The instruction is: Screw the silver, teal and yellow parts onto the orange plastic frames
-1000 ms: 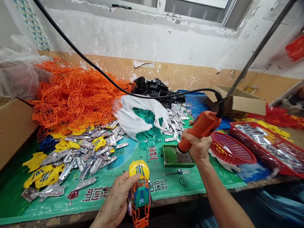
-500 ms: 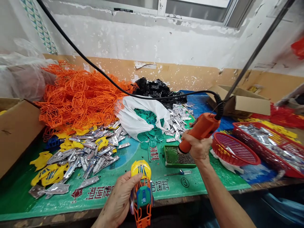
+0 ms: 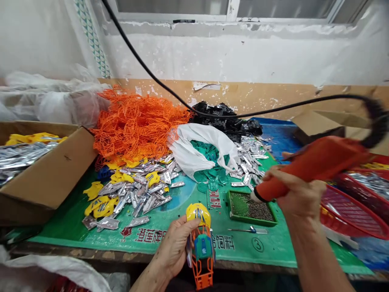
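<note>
My left hand [image 3: 175, 248] grips a small plastic toy car [image 3: 200, 247] at the bench's front edge. The car has a yellow shell, a teal middle and an orange lattice frame. My right hand [image 3: 299, 194] is wrapped around an orange corded electric tool [image 3: 316, 166], perhaps a soldering iron, with its pale tip pointing down and left. That tip hangs just above the corner of a green tray [image 3: 252, 209] of small dark screws, and the tray sits between my hands. A small screwdriver [image 3: 249, 230] lies on the green mat just below the tray.
Heaps of orange lattice frames [image 3: 136, 125], silver parts [image 3: 136, 196], teal parts [image 3: 212, 170] and black parts [image 3: 226, 117] cover the bench's back. A white plastic bag [image 3: 197, 146] lies among them. A cardboard box [image 3: 48, 174] stands left; red baskets [image 3: 352, 213] stand right.
My view has swung left, so the bench has shifted right in the frame and the cardboard box shows more. The orange tool now looks larger and closer, and my left hand still holds the car.
</note>
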A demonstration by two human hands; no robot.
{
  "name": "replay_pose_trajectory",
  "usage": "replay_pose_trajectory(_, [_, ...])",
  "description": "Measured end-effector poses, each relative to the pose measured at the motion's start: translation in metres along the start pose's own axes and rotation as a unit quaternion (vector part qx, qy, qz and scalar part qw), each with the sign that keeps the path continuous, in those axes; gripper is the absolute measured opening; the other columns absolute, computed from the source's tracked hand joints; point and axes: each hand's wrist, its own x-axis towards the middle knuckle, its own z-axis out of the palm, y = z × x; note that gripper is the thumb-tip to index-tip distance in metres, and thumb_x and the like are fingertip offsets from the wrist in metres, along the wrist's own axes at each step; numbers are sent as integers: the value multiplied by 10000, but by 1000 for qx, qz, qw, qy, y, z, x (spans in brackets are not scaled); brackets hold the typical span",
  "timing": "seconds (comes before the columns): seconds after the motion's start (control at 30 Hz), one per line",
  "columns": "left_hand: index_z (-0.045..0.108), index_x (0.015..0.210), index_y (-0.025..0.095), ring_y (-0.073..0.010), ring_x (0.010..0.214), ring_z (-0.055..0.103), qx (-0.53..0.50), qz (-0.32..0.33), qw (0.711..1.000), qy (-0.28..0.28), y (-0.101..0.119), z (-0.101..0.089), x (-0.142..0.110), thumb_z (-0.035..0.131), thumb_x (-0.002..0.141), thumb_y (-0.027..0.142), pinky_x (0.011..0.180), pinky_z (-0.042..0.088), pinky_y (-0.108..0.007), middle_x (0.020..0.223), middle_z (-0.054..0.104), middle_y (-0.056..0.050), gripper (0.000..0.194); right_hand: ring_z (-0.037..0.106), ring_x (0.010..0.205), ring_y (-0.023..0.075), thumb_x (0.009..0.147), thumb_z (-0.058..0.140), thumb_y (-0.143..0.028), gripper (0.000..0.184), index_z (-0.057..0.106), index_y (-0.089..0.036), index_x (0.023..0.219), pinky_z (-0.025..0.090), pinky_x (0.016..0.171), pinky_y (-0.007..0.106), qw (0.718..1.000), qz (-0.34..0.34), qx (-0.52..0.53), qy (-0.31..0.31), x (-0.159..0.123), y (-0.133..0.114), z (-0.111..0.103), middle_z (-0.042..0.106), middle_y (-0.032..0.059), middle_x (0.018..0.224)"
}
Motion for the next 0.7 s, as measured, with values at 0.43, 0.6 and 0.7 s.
replay_pose_trajectory(0.43, [632,830,98,-96,490,570,-40,-5,999,-3,-2,4,2,735,679,299,463,444,-188,659,677,-52,272,564,610,172,651,638,-157,420,577,-273,1050,482,630,366,971,83,140,-175,-71,-30,44,621,-22,676])
replay_pose_trajectory(0.6, [630,822,88,-97,483,570,-45,0,999,-1,-1,4,3,744,663,294,464,451,-194,654,675,-53,283,567,617,165,649,637,-149,478,543,-264,1103,486,648,357,968,94,128,-192,-73,-25,49,621,-29,666])
replay_pose_trajectory(0.7, [628,820,92,-82,449,542,-45,-1,999,3,-2,5,4,740,666,287,436,432,-181,629,660,-37,272,571,621,167,643,655,-173,491,532,-263,1109,487,645,356,969,96,122,-194,-75,-24,48,623,-31,673])
